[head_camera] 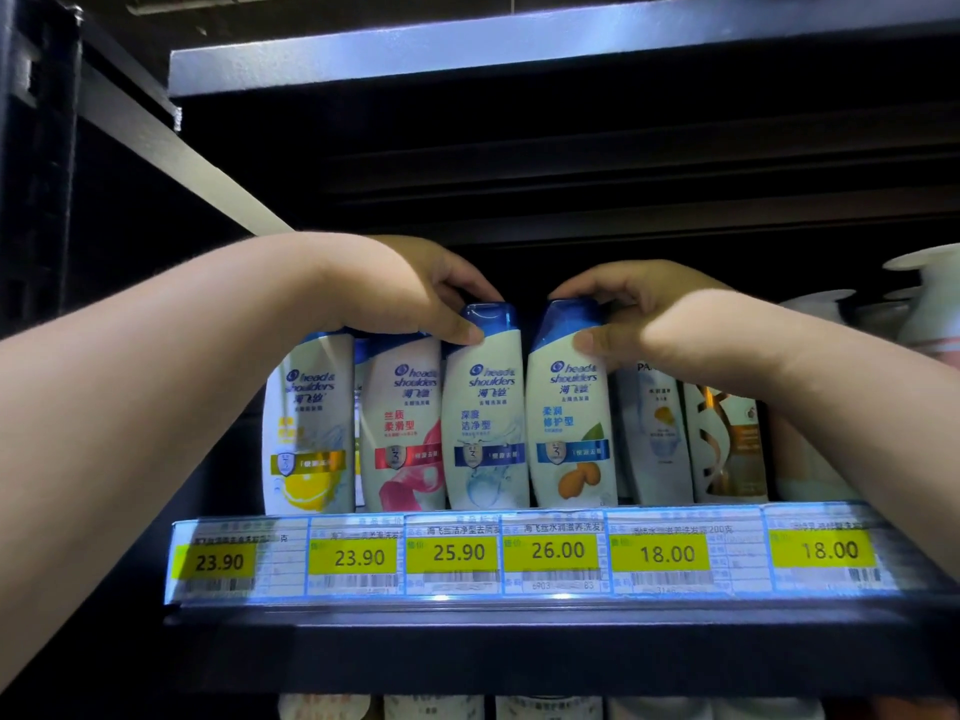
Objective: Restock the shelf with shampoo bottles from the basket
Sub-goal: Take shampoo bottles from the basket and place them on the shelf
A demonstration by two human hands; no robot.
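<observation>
- Left hand [415,288] gripped the blue-label bottle [485,407] at its cap, fingers curled.
- Right hand [639,314] pinched the almond bottle [569,407] near the cap.
- Both stood on the shelf [519,610].
- Likely rigid, smooth plastic; grip the shoulders.

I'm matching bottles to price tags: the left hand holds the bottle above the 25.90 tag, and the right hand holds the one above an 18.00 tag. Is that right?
Not quite. The head view shows the right hand gripping the almond-label bottle above the 26.00 tag, not an 18.00 one. The left hand does hold the water-label bottle above the 25.90 tag.
</observation>
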